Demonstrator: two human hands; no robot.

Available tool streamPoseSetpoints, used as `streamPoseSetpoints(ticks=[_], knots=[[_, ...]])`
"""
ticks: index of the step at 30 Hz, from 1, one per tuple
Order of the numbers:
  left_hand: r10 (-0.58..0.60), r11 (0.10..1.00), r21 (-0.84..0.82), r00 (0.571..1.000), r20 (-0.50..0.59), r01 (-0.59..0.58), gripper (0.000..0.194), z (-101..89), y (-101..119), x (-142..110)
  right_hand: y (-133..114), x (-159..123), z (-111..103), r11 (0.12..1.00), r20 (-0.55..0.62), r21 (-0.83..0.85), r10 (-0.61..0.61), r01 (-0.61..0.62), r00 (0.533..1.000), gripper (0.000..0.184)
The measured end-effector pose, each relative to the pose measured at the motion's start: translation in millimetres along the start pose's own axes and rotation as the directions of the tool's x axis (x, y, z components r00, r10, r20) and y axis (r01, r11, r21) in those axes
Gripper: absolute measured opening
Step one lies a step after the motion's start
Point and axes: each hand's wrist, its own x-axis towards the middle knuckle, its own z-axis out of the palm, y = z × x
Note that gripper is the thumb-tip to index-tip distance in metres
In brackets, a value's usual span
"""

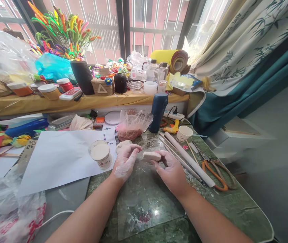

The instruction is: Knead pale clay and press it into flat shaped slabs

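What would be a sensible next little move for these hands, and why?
I would probably bring the left hand in to support the free end of the white piece. The right hand seems to grip it only by one end, the other end points toward the left hand, and that hand looks open and close by.

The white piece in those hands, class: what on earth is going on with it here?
A person's right hand holds the small white piece between thumb and fingers, above a clear sheet. The left hand, smeared with white, is open beside it, with a second white lump just behind. A white rod and orange-handled scissors lie to the right, and a dark blue bottle stands farther back.
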Motion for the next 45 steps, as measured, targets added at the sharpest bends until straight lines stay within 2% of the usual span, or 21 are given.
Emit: streamPoseSetpoints(ticks=[3, 6, 10, 13, 15, 16, 17, 19, 21, 24, 25, 26, 29, 33, 36, 39, 41, 45], knots=[[0.013, 0.999, 0.030, 1.000, 0.010, -0.013, 0.026, -0.3, 4, -2, -1, -1, 0, 0.997, 0.078, -0.076, 0.000, 0.006, 0.997, 0.019], [0.009, 0.999, 0.044, 1.000, 0.025, -0.010, 0.026, -1.5, 5, -4, 0, 0, -1, 0.996, 0.060, -0.081, -0.018, 0.023, 0.998, 0.023], [0.017, 0.994, 0.107, 0.988, 0.152, -0.034, 0.028, -2.0, 5, -6, 4, 0, 2, 0.994, 0.104, -0.105, 0.000, 0.011, 0.995, 0.023], [0.083, 0.980, 0.161, 0.973, 0.215, -0.119, 0.027, 0.2, 3, -7, 8, 0, 6, 0.999, 0.055, 0.015, 0.036, -0.037, 0.998, 0.033], [0.107, 0.983, 0.123, 0.974, 0.199, -0.133, 0.025, 2.1, 2, -8, 10, -1, 7, 0.988, 0.013, 0.146, 0.056, -0.057, 0.998, 0.048], [0.104, 0.989, 0.084, 0.977, 0.187, -0.121, 0.025, 2.9, 2, -9, 9, 0, 8, 0.977, 0.031, 0.201, 0.064, -0.069, 0.997, 0.054], [0.101, 0.993, 0.047, 0.979, 0.178, -0.111, 0.025, 3.4, 3, -9, 9, 0, 7, 0.967, 0.067, 0.239, 0.072, -0.086, 0.995, 0.055], [0.140, 0.989, 0.034, 0.976, 0.166, -0.147, 0.024, 3.3, 5, -10, 6, 0, 4, 0.962, 0.134, 0.253, 0.074, -0.107, 0.988, 0.043], [0.220, 0.966, 0.107, 0.966, 0.137, -0.235, 0.022, 2.3, 7, -10, 3, 0, 0, 0.974, 0.087, 0.218, 0.049, -0.067, 0.995, 0.024], [0.277, 0.946, 0.167, 0.960, 0.034, -0.279, 0.021, 0.1, 6, -8, 1, -3, -5, 0.989, -0.159, 0.148, -0.007, 0.031, 0.987, 0.022], [0.264, 0.954, 0.153, 0.964, -0.012, -0.260, 0.021, -0.4, 4, -7, 1, -4, -6, 0.993, -0.182, 0.110, -0.019, 0.040, 0.983, 0.022], [0.247, 0.962, 0.131, 0.968, -0.054, -0.238, 0.021, -0.9, 1, -6, 1, -4, -6, 0.998, -0.158, 0.059, -0.029, 0.039, 0.987, 0.020], [0.214, 0.975, 0.092, 0.969, -0.127, -0.203, 0.020, -1.5, -5, -3, 1, -3, -3, 0.992, 0.030, -0.111, -0.053, 0.056, 0.998, 0.011], [0.232, 0.963, 0.164, 0.968, -0.096, -0.214, 0.018, -1.7, -7, -2, -1, -2, 1, 0.982, 0.000, -0.168, -0.086, 0.084, 0.996, 0.013], [0.240, 0.956, 0.191, 0.968, -0.077, -0.222, 0.017, -2.1, -6, -2, -1, -3, 4, 0.966, 0.061, -0.227, -0.114, 0.125, 0.992, 0.008], [0.238, 0.958, 0.186, 0.968, -0.078, -0.220, 0.017, -2.4, -7, -2, -1, -3, 5, 0.964, 0.037, -0.223, -0.138, 0.143, 0.990, 0.011], [0.232, 0.960, 0.178, 0.970, -0.072, -0.217, 0.017, -2.6, -7, -2, -1, -3, 5, 0.956, 0.069, -0.250, -0.142, 0.155, 0.987, 0.009], [0.213, 0.963, 0.180, 0.975, -0.066, -0.199, 0.018, -2.7, -9, -2, 0, -3, 7, 0.932, 0.066, -0.263, -0.239, 0.248, 0.969, 0.013]])
